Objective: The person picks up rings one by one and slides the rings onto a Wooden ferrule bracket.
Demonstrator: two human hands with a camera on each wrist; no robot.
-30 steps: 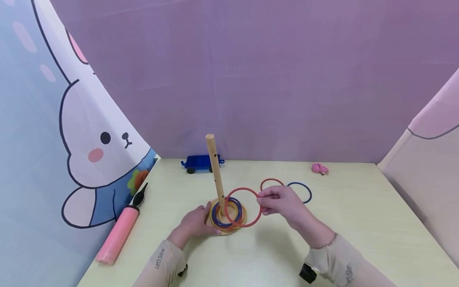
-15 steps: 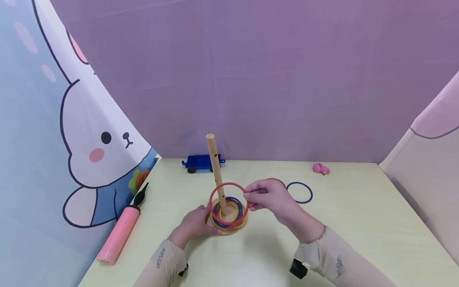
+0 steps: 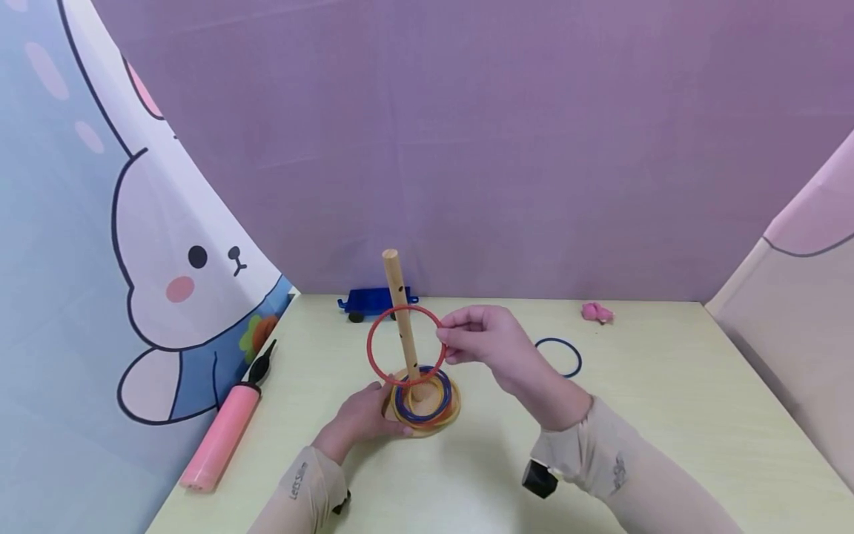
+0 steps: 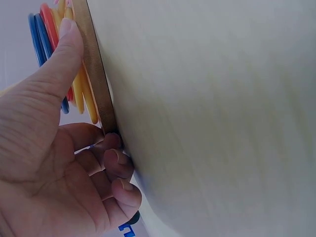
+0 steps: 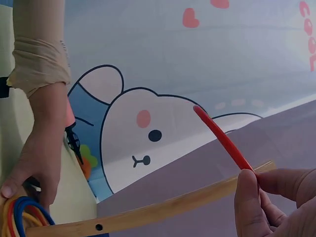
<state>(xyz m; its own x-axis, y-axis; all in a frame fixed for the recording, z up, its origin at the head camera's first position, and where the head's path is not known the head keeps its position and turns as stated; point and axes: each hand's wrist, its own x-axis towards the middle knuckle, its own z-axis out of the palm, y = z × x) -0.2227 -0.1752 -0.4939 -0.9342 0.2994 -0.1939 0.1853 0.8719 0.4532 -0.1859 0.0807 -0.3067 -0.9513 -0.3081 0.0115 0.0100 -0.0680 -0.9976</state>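
Note:
My left hand (image 3: 363, 413) grips the round wooden base (image 4: 96, 69) of a ring-toss stand, thumb on its upper side and the other fingers curled at its edge. From the base rises a wooden peg (image 3: 394, 278), tilted a little in the head view. Blue rings (image 3: 423, 418), with yellow and red ones under them, lie stacked around the peg's foot. Between thumb and fingertips, my right hand (image 3: 494, 348) pinches a red ring (image 3: 368, 345), raised above the stack. It overlaps the peg in the head view and appears edge-on, near the peg's upper end, in the right wrist view.
A blue ring (image 3: 580, 360) lies on the table right of my right hand. Behind the peg stands a blue toy wagon (image 3: 369, 301). A pink hand pump (image 3: 223, 437) lies at the left edge, and a small pink toy (image 3: 596, 312) at the back right.
My right hand has carried the red ring left and upward, from beside the stack to across the peg. It now covers the other red ring on the table. My left hand stays put.

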